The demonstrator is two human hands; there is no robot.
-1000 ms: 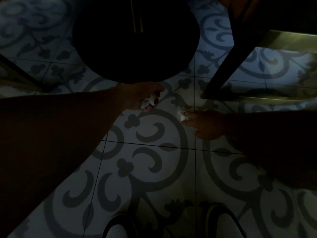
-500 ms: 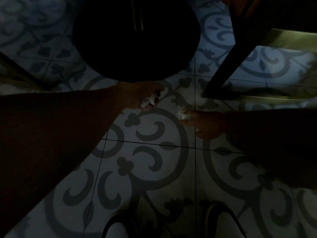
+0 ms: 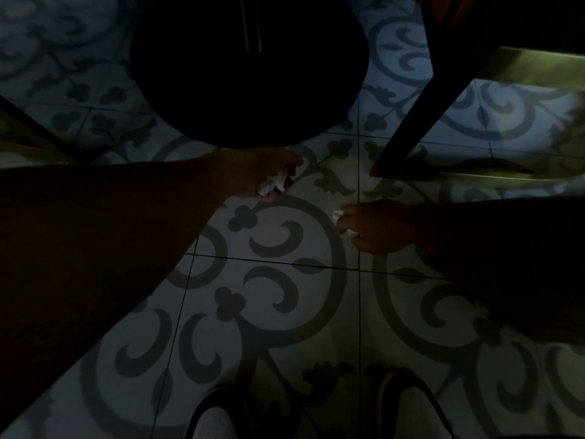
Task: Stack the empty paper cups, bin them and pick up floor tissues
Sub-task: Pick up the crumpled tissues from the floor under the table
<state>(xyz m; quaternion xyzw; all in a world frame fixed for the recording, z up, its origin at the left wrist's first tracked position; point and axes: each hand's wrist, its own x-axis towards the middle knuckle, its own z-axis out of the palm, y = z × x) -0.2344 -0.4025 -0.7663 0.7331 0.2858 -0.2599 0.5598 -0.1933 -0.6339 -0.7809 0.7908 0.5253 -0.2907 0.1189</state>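
Observation:
The scene is dim. My left hand [image 3: 259, 172] reaches down over the patterned tile floor [image 3: 285, 312] and is closed around a crumpled white tissue [image 3: 272, 185]. To its right, my right hand [image 3: 376, 226] is low over the floor with its fingers closed on another small white tissue [image 3: 338, 217]; bits of white show at the fingertips and under the palm. No paper cups are in view.
A round black table base [image 3: 250, 74] stands just beyond my left hand. A dark chair leg [image 3: 408, 134] with a brass-coloured rail [image 3: 474, 179] slants down at the upper right. My two shoes [image 3: 218, 416] are at the bottom edge.
My right hand has drawn the small tissue further into its fingers and lifted slightly. My left hand has hardly moved and still holds its tissue.

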